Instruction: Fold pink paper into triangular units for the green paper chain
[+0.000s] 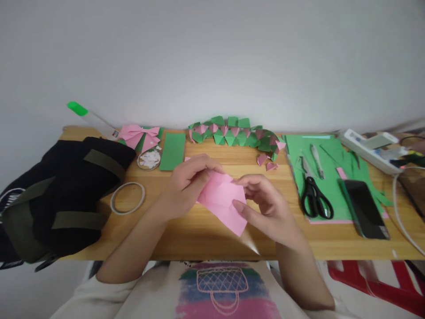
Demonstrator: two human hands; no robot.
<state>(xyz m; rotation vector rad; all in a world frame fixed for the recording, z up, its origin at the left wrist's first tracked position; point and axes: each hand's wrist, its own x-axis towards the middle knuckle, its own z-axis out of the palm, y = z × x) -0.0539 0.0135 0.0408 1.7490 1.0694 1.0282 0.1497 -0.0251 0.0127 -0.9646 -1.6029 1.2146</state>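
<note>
A sheet of pink paper is held up between my two hands, above the wooden table. My left hand pinches its upper left edge between thumb and fingers. At its right side, my right hand grips the paper with the thumb in front and the fingers behind. Part of another pink piece shows behind my left hand, mostly hidden. Just beyond my hands lies a curved chain of folded green and pink paper, with two small folded pink pieces by its right end.
Green sheets at right carry black-handled scissors, a cutter and a phone. A power strip lies behind. At left are a tape roll, a green card, a pink bow and a black bag.
</note>
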